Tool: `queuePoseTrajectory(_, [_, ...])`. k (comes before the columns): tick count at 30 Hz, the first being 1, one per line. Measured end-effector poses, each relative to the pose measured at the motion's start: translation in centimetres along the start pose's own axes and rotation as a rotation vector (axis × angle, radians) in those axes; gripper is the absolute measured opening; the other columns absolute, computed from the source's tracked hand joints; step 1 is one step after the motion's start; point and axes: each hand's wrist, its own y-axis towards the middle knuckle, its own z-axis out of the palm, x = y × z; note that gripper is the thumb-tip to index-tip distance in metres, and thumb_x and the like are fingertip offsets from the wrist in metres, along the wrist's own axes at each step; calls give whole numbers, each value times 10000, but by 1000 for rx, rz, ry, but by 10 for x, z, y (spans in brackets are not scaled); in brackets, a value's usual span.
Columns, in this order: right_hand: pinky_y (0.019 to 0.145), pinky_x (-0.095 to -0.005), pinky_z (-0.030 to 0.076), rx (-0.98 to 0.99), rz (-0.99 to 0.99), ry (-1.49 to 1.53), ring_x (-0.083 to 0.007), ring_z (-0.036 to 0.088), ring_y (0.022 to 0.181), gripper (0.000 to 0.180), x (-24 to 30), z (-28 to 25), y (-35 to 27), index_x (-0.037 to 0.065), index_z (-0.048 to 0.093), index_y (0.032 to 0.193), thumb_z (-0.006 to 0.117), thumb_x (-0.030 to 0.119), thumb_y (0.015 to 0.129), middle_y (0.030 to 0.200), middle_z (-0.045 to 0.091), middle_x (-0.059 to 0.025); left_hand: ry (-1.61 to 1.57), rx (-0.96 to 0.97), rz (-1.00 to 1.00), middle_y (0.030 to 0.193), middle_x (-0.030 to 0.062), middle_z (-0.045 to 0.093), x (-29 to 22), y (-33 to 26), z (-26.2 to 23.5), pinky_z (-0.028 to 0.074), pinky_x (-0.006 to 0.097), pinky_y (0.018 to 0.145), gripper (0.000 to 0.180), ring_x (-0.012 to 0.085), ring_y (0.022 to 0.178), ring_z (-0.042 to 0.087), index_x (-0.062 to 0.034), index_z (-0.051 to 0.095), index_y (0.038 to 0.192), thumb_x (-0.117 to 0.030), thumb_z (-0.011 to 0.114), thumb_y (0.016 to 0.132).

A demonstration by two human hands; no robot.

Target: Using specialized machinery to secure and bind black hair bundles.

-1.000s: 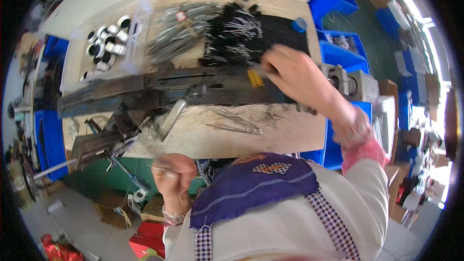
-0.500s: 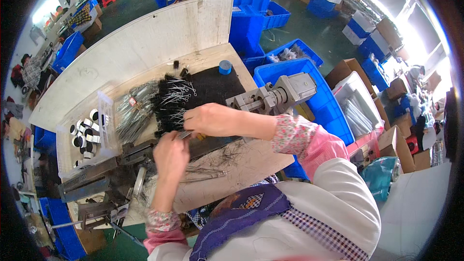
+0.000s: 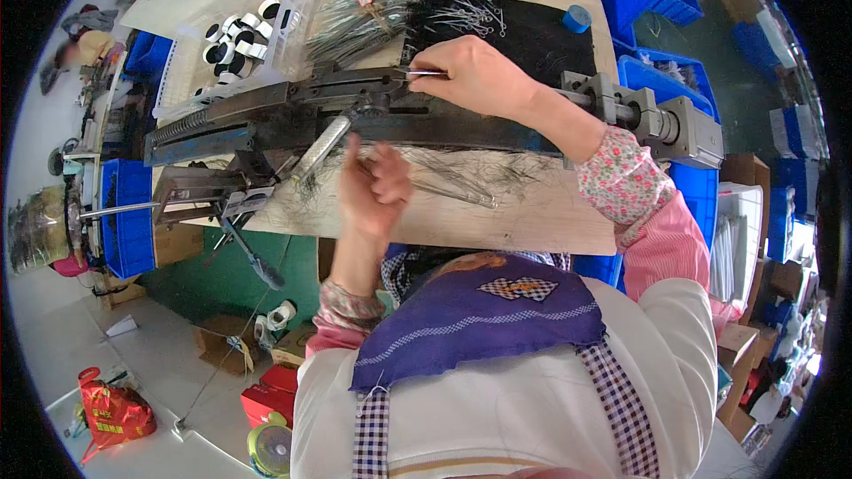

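Observation:
My right hand pinches a thin metal wire just over the dark metal bench machine; the fingers partly hide the wire. My left hand holds nothing visible. It hovers in front of the machine with the thumb raised and the fingers half curled, slightly blurred, beside a grey lever handle and apart from it. Behind the machine lie black-bristled brushes with looped wire stems and a bundle of bent metal wires with a small tag.
At the left stands a clear plastic bin with several black-and-white rolls. A blue tape roll rests on a black mat. A motor-like metal unit sits at the right end. Loose bristles and thin wires litter the wooden table's front.
The view has tilted down and turned. My left hand has come away from my right hand toward the lever handle, while my right hand stays at the machine with the wire.

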Motion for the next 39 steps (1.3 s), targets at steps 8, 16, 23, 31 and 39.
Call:
queuePoseTrajectory(8, [644,-359,503,22,87,15,-316,628,711,186,2,4,-4,-12,662,877,689,145,781,791,651,-152,-375,264,-115,555,38,455,-18,-18,94,308,230,346,427,112,419,413,16,488,975,-410,455,967])
queuePoseTrajectory(16, [662,-372,500,5,-6,-16,-332,623,739,174,8,7,-1,-32,640,850,692,113,768,775,636,-157,1033,17,424,665,71,567,23,6,19,382,244,428,295,117,489,521,3,532,1035,-270,551,924])
queuePoseTrajectory(23, [655,-413,536,-61,25,-295,-355,633,816,257,46,4,-59,71,595,1021,661,171,794,979,595,-119,1122,-404,289,556,10,538,-14,-25,-25,348,234,425,251,82,445,469,-7,640,878,-256,611,902])
queuePoseTrajectory(31, [606,-446,530,-103,557,-649,-383,640,703,334,-51,41,-94,5,476,1107,551,276,928,780,629,-219,651,-711,618,562,1,486,-87,-54,-53,221,247,376,332,75,397,335,31,637,898,-282,544,955])
queuePoseTrajectory(39, [569,-408,446,29,248,-232,-339,592,645,216,39,-20,-127,-6,535,885,601,198,904,734,587,-152,726,-428,960,574,-60,386,1,-35,-18,224,194,401,261,34,464,313,-64,541,852,-276,484,992])
